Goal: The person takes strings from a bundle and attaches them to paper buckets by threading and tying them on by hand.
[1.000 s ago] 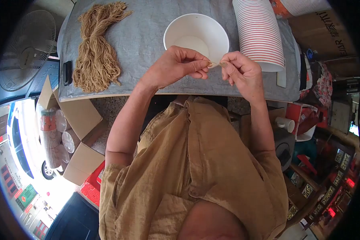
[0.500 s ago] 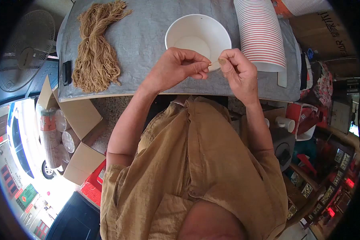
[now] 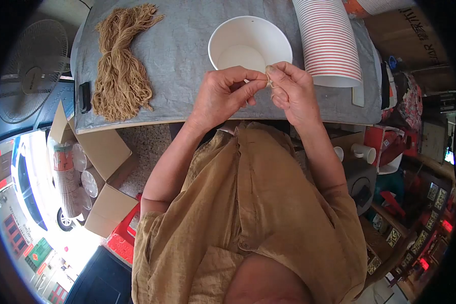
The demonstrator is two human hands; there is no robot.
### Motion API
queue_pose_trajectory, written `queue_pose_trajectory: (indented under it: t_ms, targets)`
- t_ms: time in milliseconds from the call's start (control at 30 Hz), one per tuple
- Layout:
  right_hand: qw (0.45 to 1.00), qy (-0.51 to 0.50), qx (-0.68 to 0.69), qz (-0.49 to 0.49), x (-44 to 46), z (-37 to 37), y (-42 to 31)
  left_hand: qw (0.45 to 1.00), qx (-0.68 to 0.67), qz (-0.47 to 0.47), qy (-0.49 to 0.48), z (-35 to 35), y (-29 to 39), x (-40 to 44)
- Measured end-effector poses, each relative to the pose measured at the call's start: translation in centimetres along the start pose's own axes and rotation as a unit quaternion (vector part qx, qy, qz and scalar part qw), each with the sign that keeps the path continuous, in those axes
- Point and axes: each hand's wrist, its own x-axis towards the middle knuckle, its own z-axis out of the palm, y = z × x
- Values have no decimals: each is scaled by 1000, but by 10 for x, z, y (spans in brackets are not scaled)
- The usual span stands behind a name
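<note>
My left hand [image 3: 224, 97] and my right hand [image 3: 296, 92] meet just in front of the white bucket [image 3: 225, 40]. Thumb and forefinger of each are pinched together on a thin, pale tan string [image 3: 269, 81]; most of it is hidden by the fingers. The bucket stands upright on the table with its mouth toward me, and a small hole shows near its far rim. To the left lies a bundle of tan string [image 3: 120, 76], gathered at its middle. On the right, a long nested stack of white buckets with red-lined rims [image 3: 332, 48] lies on its side.
A grey cloth covers the table [image 3: 180, 66]. A small black object [image 3: 84, 97] sits at its left edge. Below on the left are an open cardboard box [image 3: 104, 147] and stacked cups [image 3: 66, 177]; a fan [image 3: 33, 76] stands behind. White cups [image 3: 364, 153] are at lower right.
My hands have come closer together, the fingertips now almost touching over the string. My right hand has turned and curled its fingers in more tightly.
</note>
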Motion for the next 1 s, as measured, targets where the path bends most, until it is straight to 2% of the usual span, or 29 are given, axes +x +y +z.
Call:
queue_pose_trajectory:
  t_ms: [233, 433, 667, 933, 1000]
  targets:
    - [1000, -7, 24, -12, 3, -3, 6, 998, -37, 39, -10, -3, -10, -1]
    - [1000, 1, 15, -9, 0, 3, 7, 998, -64, 14, 21, 2, -8, -1]
    - [999, -7, -44, -25, -3, 3, 9, 996, -15, 34, 85, 8, -2, -3]
    - [999, -11, -35, -14, -3, 4, 6, 989, 53, 72, 121, 12, -3, -7]
    - [999, -12, -39, -12, -3, 5, 5, 981, 88, 105, 135, 12, -7, -7]
